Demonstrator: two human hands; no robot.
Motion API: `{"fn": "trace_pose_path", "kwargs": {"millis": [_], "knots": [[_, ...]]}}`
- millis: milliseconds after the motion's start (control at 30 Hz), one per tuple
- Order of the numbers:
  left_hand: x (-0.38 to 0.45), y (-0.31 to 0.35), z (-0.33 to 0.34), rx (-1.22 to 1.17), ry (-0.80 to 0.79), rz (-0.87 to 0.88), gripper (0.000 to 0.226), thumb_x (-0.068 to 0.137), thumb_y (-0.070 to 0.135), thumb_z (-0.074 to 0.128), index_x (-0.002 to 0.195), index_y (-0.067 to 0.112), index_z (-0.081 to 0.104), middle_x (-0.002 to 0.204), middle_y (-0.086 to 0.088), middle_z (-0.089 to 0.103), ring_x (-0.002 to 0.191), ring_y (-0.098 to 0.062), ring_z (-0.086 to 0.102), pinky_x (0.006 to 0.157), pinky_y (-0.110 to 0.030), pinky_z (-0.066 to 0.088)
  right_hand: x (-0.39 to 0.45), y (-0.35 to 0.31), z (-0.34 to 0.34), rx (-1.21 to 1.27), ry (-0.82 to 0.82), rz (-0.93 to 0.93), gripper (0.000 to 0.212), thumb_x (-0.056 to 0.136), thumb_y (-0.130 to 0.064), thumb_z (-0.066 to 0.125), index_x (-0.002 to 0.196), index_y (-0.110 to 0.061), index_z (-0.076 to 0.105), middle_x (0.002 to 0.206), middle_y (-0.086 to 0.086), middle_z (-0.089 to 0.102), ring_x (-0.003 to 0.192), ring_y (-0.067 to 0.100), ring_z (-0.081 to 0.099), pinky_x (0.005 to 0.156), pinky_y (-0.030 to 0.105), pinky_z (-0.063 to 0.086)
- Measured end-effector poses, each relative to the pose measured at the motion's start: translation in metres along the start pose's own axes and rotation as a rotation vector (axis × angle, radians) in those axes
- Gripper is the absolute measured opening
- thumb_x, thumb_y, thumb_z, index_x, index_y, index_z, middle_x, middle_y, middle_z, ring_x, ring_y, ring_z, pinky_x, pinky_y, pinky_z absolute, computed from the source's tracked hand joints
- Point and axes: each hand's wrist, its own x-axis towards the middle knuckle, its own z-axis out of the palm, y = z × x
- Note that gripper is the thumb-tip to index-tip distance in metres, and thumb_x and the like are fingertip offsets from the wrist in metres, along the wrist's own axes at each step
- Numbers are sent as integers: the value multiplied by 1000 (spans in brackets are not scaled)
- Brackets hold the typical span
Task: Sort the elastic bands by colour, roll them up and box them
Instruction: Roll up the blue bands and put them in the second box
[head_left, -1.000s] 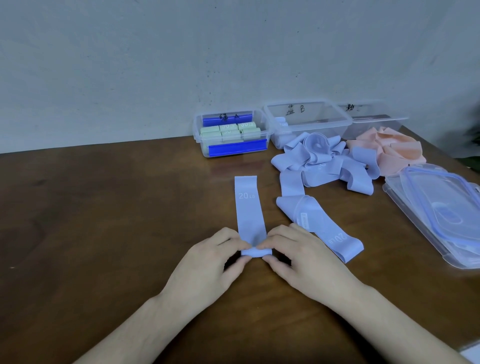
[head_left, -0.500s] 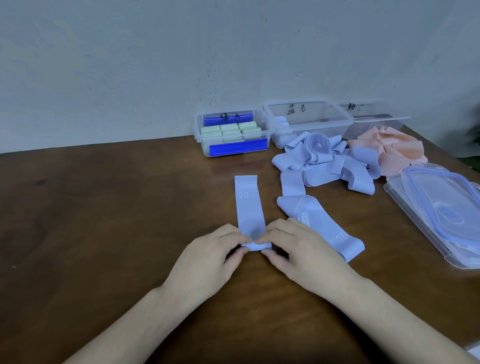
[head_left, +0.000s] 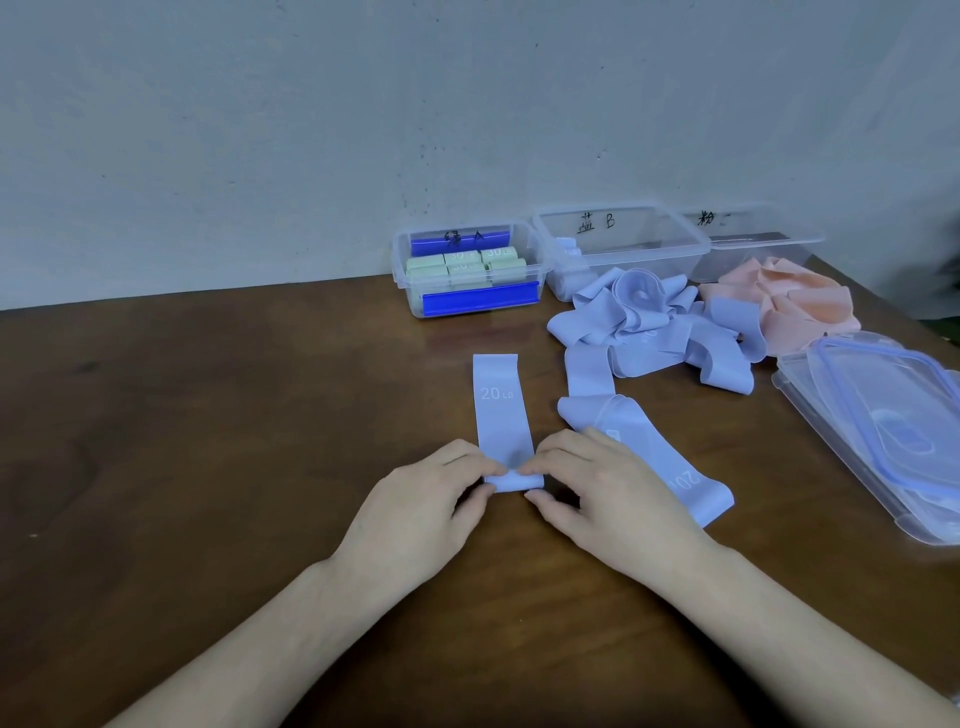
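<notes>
1. While the near end of a blue band (head_left: 501, 415) is being rolled, it is pinched from both sides: the left hand (head_left: 421, 512) grips the left edge of the small roll between curled fingers and thumb, and the right hand (head_left: 608, 493) grips the right edge in the same way.
2. Beyond the fingertips, the unrolled length of that band is laid flat on the brown table (head_left: 208, 441), with "20 LB" printed on it.
3. Just right of the right hand, and partly hidden under it, a second flat blue band (head_left: 670, 467) is seen.
4. Farther ahead and to the right of that hand, a loose heap of blue bands (head_left: 654, 332) is piled, with a heap of pink bands (head_left: 789, 306) touching it on its right.
5. Ahead of both hands, by the wall, a clear box of rolled green bands (head_left: 467, 275) is placed; a clear box marked "B" (head_left: 618, 244) and a third clear box (head_left: 763, 244) are lined up to its right.
6. Well right of the right hand, stacked clear lids (head_left: 883, 421) are laid on the table.
</notes>
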Motion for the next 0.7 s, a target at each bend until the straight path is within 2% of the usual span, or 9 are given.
{"fn": "trace_pose_path", "kwargs": {"millis": [200,300,400,533,700], "knots": [[2,3,0,31,0,77,19,93,20,64,111,25,66,110,17,56,61,-6,53,56,-13,43,3,4,3,17,-14,35,26,93,-37,51,104,-26,72,100,-16,64,84,11,57,71,31,53],[4,-1,1,45,12,67,22,90,17,68,111,25,67,110,17,60,63,-5,56,56,-10,39,5,4,4,13,-26,45,28,94,-38,50,108,-27,72,103,-16,64,86,12,57,74,33,54],[8,-4,3,30,18,25,21,95,23,61,115,28,67,113,20,60,70,-6,59,58,-14,44,6,5,4,-19,7,50,32,94,-40,51,114,-26,71,106,-15,62,87,13,55,76,34,54],[11,-6,4,23,32,22,23,98,26,56,119,29,65,115,20,58,78,-5,60,62,-17,48,9,7,5,-53,-3,11,25,93,-36,50,106,-27,69,100,-14,62,83,13,52,70,36,53],[12,-5,2,25,42,94,21,96,24,57,115,26,63,113,17,56,69,-8,59,55,-19,48,15,11,5,-93,-23,7,27,93,-34,49,104,-25,72,97,-13,64,83,11,50,74,31,52]]}}
